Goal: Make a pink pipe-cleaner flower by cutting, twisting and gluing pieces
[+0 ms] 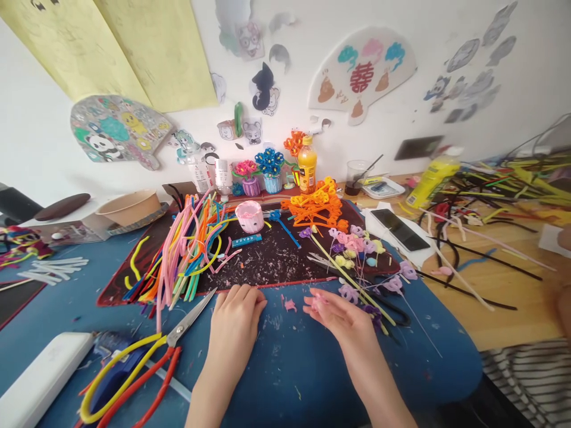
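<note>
"Which hands do you see, and how do they stand?"

"Left hand [235, 324] palm down, fingers bent, the thumb drawn in beside them. Its fingertips are at the near edge of the dark mat [267, 270]. I can't tell whether anything is under it."

"And the right hand [345, 315]?"

"Turned partly on its side, lightly pinching a small pink piece [318, 301] between thumb and fingers."

"Where is that piece, then?"

"At the right hand's fingertips, above the blue tabletop [285, 374], just off the mat's near edge. Another scrap, a pink cutting [290, 305], lies on the blue between the two hands."

"What's close by?"

"To the left, scissors [176, 333] with yellow and red handles, blades apart, and past them a bundle of coloured fuzzy stems [167, 249]. Right of the right hand, pastel flowers [354, 242] on thin stems."

"And farther back?"

"A pink pot [250, 221] stands on the mat, and an orange heap [316, 208] of bent stems lies to its right."
</note>
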Tool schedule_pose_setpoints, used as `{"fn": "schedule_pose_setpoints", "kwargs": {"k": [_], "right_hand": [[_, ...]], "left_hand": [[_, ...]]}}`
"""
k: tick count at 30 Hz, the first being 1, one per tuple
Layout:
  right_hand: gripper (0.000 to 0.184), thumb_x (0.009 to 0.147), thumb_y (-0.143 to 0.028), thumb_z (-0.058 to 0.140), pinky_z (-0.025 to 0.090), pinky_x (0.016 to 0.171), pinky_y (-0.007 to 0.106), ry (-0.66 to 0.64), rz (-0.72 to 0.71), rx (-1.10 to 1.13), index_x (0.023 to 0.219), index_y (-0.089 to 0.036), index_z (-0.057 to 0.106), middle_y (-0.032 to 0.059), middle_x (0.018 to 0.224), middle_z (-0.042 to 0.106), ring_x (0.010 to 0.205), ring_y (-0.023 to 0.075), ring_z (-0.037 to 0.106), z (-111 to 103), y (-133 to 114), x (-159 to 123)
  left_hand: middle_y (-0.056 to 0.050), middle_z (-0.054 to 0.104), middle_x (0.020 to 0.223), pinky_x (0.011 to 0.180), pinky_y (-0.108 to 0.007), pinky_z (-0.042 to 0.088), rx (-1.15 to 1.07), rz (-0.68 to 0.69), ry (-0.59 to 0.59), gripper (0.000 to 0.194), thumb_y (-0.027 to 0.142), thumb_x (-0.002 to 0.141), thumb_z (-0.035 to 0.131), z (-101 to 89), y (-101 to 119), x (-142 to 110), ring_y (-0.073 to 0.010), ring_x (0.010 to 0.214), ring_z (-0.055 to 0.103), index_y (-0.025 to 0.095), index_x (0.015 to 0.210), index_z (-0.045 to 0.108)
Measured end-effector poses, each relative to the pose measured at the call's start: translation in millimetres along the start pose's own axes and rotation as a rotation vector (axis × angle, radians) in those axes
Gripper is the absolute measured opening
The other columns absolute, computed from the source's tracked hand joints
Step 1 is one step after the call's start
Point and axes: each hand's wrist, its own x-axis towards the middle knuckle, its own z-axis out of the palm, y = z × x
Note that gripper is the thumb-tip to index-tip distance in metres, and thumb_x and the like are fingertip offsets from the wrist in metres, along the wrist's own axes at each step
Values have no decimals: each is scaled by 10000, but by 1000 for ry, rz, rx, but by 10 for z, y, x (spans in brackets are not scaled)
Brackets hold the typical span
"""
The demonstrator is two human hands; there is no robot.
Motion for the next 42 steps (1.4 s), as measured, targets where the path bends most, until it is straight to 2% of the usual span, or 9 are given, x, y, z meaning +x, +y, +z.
{"fn": "schedule_pose_setpoints", "kwargs": {"k": [4, 11, 18, 23, 28, 31, 33, 36, 42], "right_hand": [[506, 680, -491, 799, 495, 1006, 462, -94, 73, 85, 1040, -140, 743, 141, 1048, 737, 1060, 324, 661, -26, -13, -3], [449, 708, -457, 784, 470, 1029, 470, -63, 113, 202, 1052, -171, 746, 122, 1102, 723, 1100, 326, 641, -97, -81, -58], [399, 740, -417, 776, 454, 1045, 433, -123, 186, 349, 1059, -182, 741, 112, 1097, 725, 1126, 292, 628, -84, -37, -173], [360, 745, -431, 770, 511, 958, 390, -258, 212, 423, 948, -134, 763, 138, 1062, 728, 1034, 265, 665, 140, 63, -236], [329, 631, -378, 863, 569, 835, 346, -107, 187, 409, 848, -145, 779, 113, 859, 760, 836, 225, 712, 206, 112, -158], [346, 535, -346, 912, 582, 820, 353, 49, 129, 371, 794, -156, 783, 106, 832, 766, 809, 240, 727, 75, 39, -50], [372, 484, -334, 930, 588, 816, 365, 166, 57, 334, 779, -162, 782, 101, 838, 768, 803, 255, 734, -44, -34, 13], [397, 518, -370, 913, 588, 834, 371, 267, -15, 271, 823, -154, 780, 108, 878, 768, 818, 260, 735, -168, -128, 50], [391, 560, -382, 895, 588, 848, 350, 171, -17, 264, 827, -125, 772, 126, 909, 764, 900, 269, 721, -151, -171, -5]], "left_hand": [[-2, 670, 850, 723, -324, 361, -154, 104, 29, 190, 236, 945, 478, 26, 205, 52, -168, 792, 558, 206, 813, 612], [-22, 644, 802, 700, -329, 349, -17, 194, -3, 145, 152, 894, 545, 147, 324, 135, -183, 777, 547, 199, 775, 615], [-1, 661, 806, 692, -300, 371, -355, 139, 223, 140, 213, 913, 543, -68, 438, 68, -160, 767, 545, 214, 806, 633], [-5, 646, 800, 634, -302, 332, -303, 242, 202, 165, 189, 898, 557, -118, 509, -43, -157, 711, 508, 262, 858, 699], [3, 687, 949, 771, -295, 461, -632, 142, -29, 131, 238, 874, 613, -211, 335, -50, -157, 876, 605, 290, 959, 699], [15, 707, 960, 817, -273, 485, -797, 31, -11, 136, 262, 872, 617, -241, 229, -16, -149, 918, 627, 297, 979, 694], [9, 709, 928, 785, -279, 485, -752, -17, 24, 102, 250, 868, 615, -191, 228, 19, -154, 875, 631, 270, 921, 700], [8, 704, 878, 767, -325, 456, -554, -42, -41, 74, 199, 841, 638, -26, 360, 84, -176, 841, 622, 240, 861, 695], [-2, 691, 895, 752, -364, 378, -237, 2, -120, 44, 214, 848, 638, 198, 684, 175, -216, 886, 592, 228, 821, 670]]}}
